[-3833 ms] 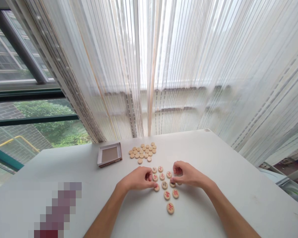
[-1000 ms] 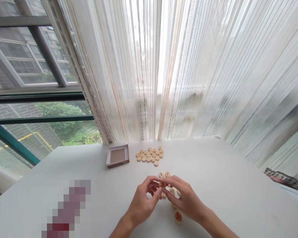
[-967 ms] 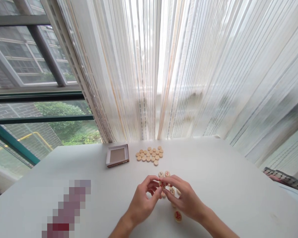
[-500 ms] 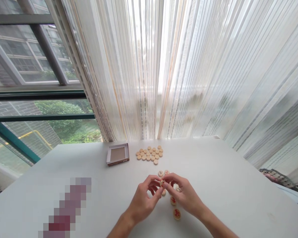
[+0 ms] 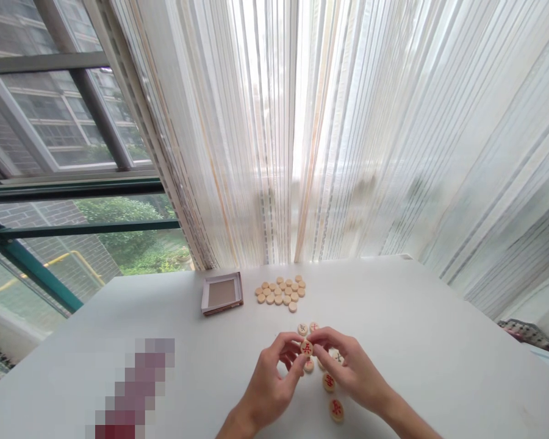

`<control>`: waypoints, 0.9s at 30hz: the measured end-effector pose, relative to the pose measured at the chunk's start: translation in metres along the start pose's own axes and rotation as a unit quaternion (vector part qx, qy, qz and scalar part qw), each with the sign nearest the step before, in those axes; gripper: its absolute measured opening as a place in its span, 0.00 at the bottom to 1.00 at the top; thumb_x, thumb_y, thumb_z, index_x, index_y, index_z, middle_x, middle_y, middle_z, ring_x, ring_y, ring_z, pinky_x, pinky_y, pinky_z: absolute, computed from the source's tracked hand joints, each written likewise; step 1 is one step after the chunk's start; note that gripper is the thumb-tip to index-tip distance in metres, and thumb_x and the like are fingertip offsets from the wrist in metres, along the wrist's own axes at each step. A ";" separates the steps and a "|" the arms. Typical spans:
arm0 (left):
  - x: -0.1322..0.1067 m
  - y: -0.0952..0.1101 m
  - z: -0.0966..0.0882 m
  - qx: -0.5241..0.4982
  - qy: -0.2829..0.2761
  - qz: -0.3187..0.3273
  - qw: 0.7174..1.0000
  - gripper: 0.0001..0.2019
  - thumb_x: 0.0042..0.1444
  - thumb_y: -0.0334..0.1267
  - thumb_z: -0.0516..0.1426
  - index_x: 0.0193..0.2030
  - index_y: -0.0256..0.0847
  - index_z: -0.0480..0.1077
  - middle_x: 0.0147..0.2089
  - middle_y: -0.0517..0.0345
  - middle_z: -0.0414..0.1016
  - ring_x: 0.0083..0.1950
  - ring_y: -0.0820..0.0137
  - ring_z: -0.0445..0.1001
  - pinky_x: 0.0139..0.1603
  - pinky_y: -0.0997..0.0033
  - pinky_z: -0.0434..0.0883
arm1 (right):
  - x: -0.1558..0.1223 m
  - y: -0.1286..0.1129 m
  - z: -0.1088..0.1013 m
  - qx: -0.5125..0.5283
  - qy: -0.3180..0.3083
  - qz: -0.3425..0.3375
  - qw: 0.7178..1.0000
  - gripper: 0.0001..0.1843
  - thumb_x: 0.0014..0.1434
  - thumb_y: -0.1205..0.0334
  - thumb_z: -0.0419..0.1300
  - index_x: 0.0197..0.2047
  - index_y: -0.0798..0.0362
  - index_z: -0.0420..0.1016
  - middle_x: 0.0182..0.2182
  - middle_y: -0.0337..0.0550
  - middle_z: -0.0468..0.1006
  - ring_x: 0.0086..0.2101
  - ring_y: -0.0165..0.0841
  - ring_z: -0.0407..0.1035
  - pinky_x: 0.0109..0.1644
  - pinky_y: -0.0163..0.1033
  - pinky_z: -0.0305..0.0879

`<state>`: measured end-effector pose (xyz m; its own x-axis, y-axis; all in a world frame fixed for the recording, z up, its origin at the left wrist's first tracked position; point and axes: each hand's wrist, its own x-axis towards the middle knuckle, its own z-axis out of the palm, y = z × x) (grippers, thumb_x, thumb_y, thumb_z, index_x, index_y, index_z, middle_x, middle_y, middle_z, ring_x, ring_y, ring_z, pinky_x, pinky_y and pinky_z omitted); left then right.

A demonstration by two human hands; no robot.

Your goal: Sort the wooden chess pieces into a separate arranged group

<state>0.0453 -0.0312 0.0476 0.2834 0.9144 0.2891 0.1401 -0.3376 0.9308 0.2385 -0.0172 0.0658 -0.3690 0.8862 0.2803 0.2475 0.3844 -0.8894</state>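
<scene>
Between the fingertips of both hands is a round wooden Chinese chess piece point(image 5: 306, 348), its face with a red character turned toward me. My left hand point(image 5: 277, 375) pinches it at the left side, thumb below and fingers above. From the right, the fingertips of my right hand point(image 5: 348, 363) meet its edge. Beneath and around the hands lie more pieces: a black-marked one point(image 5: 302, 328) and a red-marked one point(image 5: 314, 328) behind, a red-marked piece point(image 5: 328, 381) and another red piece point(image 5: 336, 410) nearer me. Some are partly hidden by my right hand.
Several plain-faced pieces point(image 5: 281, 291) lie grouped farther back on the white table point(image 5: 416, 341). Left of them stands a shallow open box point(image 5: 222, 292). A blurred-out patch point(image 5: 137, 390) covers the left front. Behind the table hang striped curtains point(image 5: 283, 152), with a window at left.
The held piece has turned so that its red character now faces me. The whole view has shifted slightly, with the table lower and further right. The pieces on the table keep their layout.
</scene>
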 end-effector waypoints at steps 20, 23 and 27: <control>-0.003 0.000 0.001 0.007 -0.020 -0.005 1.000 0.11 0.66 0.43 0.57 0.51 0.42 0.67 0.39 0.52 0.78 0.35 0.68 0.76 0.36 0.71 0.73 | -0.001 -0.005 -0.001 -0.028 -0.014 -0.027 0.999 0.07 0.67 0.59 0.58 0.43 0.51 0.74 0.35 0.41 0.79 0.34 0.33 0.72 0.41 0.37 0.70; -0.002 -0.003 0.002 -0.022 -0.018 -0.006 1.000 0.09 0.67 0.43 0.56 0.47 0.42 0.66 0.37 0.55 0.77 0.33 0.70 0.74 0.37 0.71 0.73 | -0.002 -0.003 0.000 -0.034 -0.026 -0.041 0.998 0.05 0.66 0.60 0.59 0.44 0.51 0.74 0.36 0.41 0.79 0.34 0.32 0.72 0.42 0.37 0.70; 0.001 -0.007 0.003 -0.047 -0.004 -0.010 0.999 0.09 0.68 0.45 0.55 0.43 0.41 0.65 0.33 0.58 0.76 0.32 0.71 0.73 0.36 0.72 0.72 | -0.005 0.006 0.005 -0.066 -0.029 -0.061 0.995 0.05 0.65 0.62 0.59 0.44 0.49 0.74 0.36 0.39 0.79 0.35 0.32 0.72 0.43 0.37 0.70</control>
<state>0.0478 -0.0289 0.0408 0.2887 0.9190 0.2684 0.0565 -0.2962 0.9535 0.2374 -0.0204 0.0574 -0.4542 0.8154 0.3589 0.3117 0.5229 -0.7934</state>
